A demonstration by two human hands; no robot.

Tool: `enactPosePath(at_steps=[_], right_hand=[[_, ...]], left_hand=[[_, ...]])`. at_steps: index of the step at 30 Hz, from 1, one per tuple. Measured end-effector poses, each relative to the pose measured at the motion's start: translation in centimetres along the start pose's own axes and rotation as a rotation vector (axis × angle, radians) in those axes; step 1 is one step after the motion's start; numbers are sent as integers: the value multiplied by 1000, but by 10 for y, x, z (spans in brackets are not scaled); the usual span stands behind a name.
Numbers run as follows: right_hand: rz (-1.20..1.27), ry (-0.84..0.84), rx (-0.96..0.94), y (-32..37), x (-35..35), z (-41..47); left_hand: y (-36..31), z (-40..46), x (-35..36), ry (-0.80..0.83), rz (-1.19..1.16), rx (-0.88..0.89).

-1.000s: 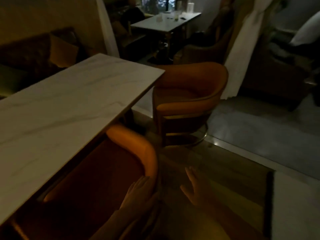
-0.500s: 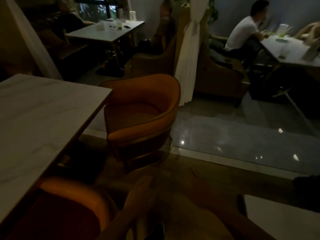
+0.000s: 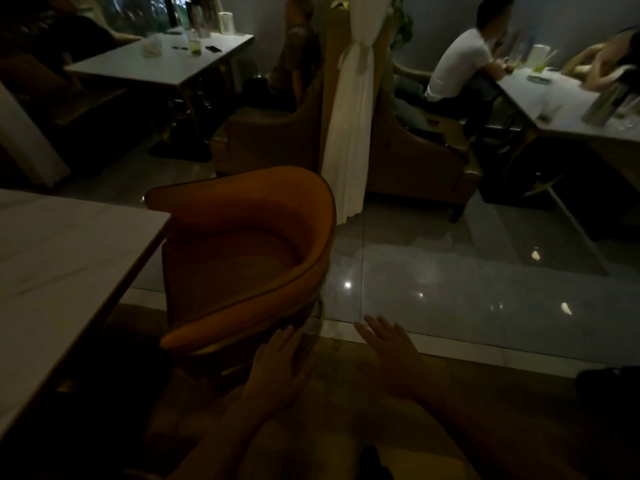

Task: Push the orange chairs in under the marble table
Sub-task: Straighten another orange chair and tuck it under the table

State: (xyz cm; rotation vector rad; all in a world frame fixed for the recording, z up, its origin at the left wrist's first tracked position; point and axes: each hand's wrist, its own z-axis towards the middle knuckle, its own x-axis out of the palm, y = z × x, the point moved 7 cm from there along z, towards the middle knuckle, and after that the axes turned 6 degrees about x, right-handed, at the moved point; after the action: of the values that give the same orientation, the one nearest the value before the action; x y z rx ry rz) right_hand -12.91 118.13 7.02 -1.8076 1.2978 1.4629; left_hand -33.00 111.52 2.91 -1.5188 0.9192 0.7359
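The left hand was seen with its fingers spread flat, the fingertips laid against or just beside the lower outer back of the rounded orange upholstered tub chair; whether real contact was made could not be told in the dim light. Nothing was clamped in its grip, the fingers being held apart and extended. The right hand was held open as well, palm down with fingers apart, free in the air and clear of the chair, over the strip where the dark wooden floor met the glossy grey tiled floor.

The chair was found directly ahead of the left grip and to the left of the right grip, with its curved backrest turned toward the hands and its open seat facing away to the left. The white marble-topped table lay further left of the left grip, its corner touching or just beside the chair's near armrest; the seat was not tucked beneath the top.

Far beyond both grips, a white tied curtain hung down behind the chair, and seated people were visible at other tables.
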Motion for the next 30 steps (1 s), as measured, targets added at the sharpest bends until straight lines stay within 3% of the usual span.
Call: enactPosePath(at_steps=[6, 15, 19, 30], right_hand=[[38, -34, -93, -59, -31, 84], [105, -20, -203, -130, -78, 191], [132, 17, -255, -136, -89, 241], [-22, 79, -351, -120, -124, 413]], left_hand=[[-14, 87, -18, -102, -56, -14], [-21, 221, -12, -94, -4, -112], [-27, 262, -7, -196, -131, -155], [12, 403, -31, -260, -366, -200]])
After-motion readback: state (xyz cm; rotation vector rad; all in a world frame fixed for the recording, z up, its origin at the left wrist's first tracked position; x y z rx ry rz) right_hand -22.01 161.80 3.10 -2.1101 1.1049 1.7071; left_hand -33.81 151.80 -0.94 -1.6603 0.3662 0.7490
